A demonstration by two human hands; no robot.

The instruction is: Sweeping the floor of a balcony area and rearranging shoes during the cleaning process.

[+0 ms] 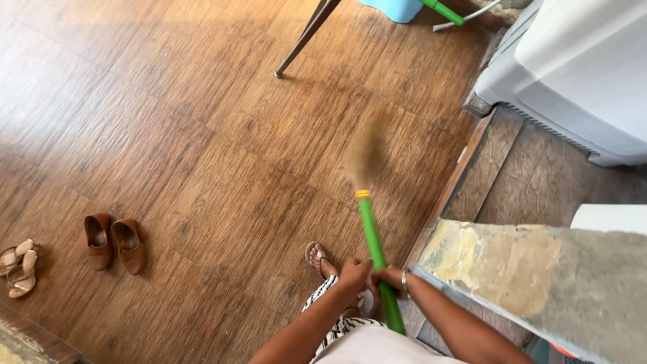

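While gripped, broom (375, 249) bristles-forward, near-upright.

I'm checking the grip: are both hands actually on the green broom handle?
Touching. The head view shows the left hand and the right hand both wrapped around the green broom handle, with no gap at either one.

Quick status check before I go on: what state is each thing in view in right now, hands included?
Left hand: closed around the broom handle.
Right hand: closed around the handle too, just beside the left.
Broom: tilted, bristles down at the floor, blurred.
Brown shoes: paired side by side on the floor.
Beige sandals: lying on the floor at the left edge.
Chair leg: standing on the floor.
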